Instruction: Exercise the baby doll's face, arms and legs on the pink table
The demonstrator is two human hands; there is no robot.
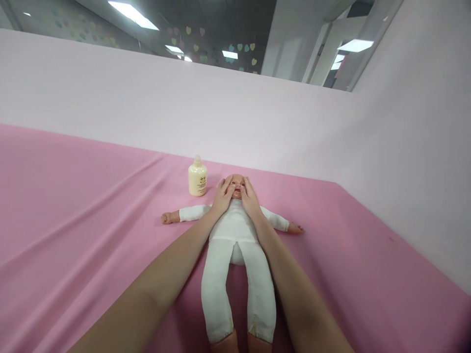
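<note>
A baby doll (235,220) with a white cloth body lies on its back, its arms spread out to both sides and its legs pointing toward me. My left hand (222,197) rests along the left side of the doll's face, fingers stretched out over the cheek. Against the right side of the face lies my right hand (249,197), its fingers also extended. Between the two hands the doll's eyes, nose and mouth show. Neither hand grips anything.
A cream-coloured bottle (197,179) stands upright left of the doll's head. Pink cloth (110,215), creased at the left, covers the surface beneath. Behind it rises a white wall (165,103) with a window (221,29) above; another wall stands at the right.
</note>
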